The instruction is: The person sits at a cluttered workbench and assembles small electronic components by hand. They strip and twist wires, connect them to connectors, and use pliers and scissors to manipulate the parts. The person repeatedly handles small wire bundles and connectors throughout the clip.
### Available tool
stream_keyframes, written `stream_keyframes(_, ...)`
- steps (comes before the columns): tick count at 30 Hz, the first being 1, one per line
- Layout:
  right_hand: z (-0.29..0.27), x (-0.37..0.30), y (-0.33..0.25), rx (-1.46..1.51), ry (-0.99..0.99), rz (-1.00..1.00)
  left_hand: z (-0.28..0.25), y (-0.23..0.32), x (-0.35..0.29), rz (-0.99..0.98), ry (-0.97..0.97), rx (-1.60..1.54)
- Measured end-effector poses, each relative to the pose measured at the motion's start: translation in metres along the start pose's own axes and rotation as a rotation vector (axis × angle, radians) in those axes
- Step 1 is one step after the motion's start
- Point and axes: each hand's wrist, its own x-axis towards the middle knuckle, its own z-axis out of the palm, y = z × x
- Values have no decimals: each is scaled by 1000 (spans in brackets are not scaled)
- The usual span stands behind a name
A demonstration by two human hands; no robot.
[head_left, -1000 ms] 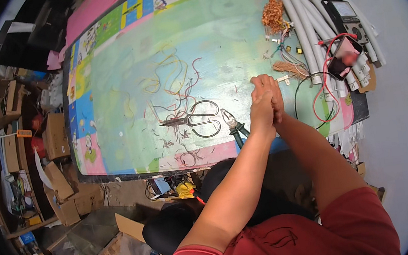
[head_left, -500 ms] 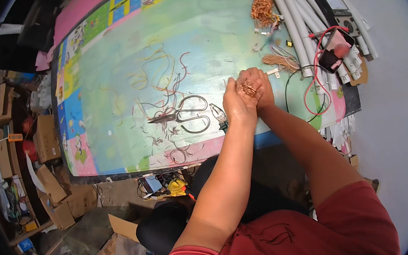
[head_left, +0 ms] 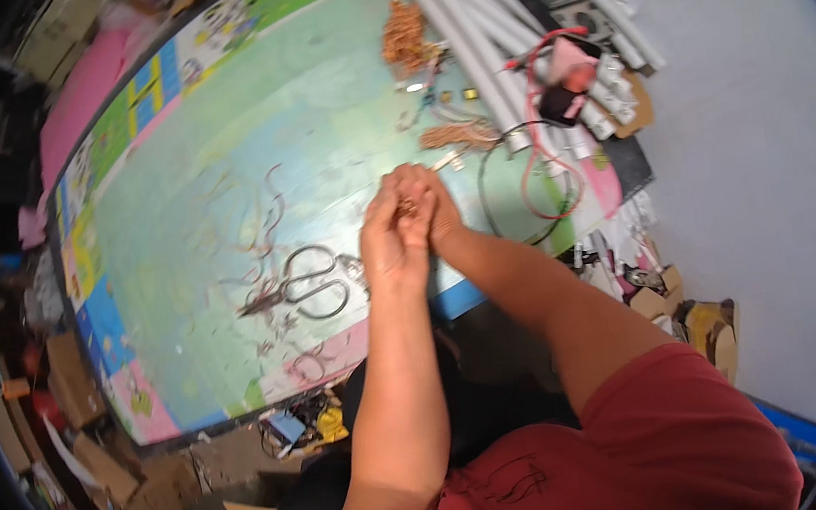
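My left hand (head_left: 389,240) and my right hand (head_left: 441,213) are pressed together above the near right part of the table, fingers curled around a small wad of copper wire (head_left: 407,206). Only a little of the wire shows between the fingers. To the left of my hands lie black-handled scissors (head_left: 316,284), with pliers (head_left: 351,269) partly hidden by my left hand. Short wire scraps (head_left: 281,335) are strewn near the scissors, and thin loose wires (head_left: 268,216) stretch beyond them. A bundle of copper strands (head_left: 460,135) rests just past my hands.
A heap of copper wire (head_left: 403,34) sits at the far side. Long pale tubes (head_left: 454,38) run along the right, with a multimeter (head_left: 563,8) on them. Its red lead (head_left: 538,180) loops near the right edge. Cardboard boxes (head_left: 70,379) stand at the left.
The view has turned, so the table appears tilted and shifted left. My hands stay together, and their fingers now cover more of the copper wire.
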Motion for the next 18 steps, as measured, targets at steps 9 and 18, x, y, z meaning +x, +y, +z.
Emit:
stream_keyframes(9,-13,-5,6,75,49,11,23,-2,-9,9,143,149)
stream_keyframes(18,-9,-5,4,82,103,7,26,-1,-12,6,162,136)
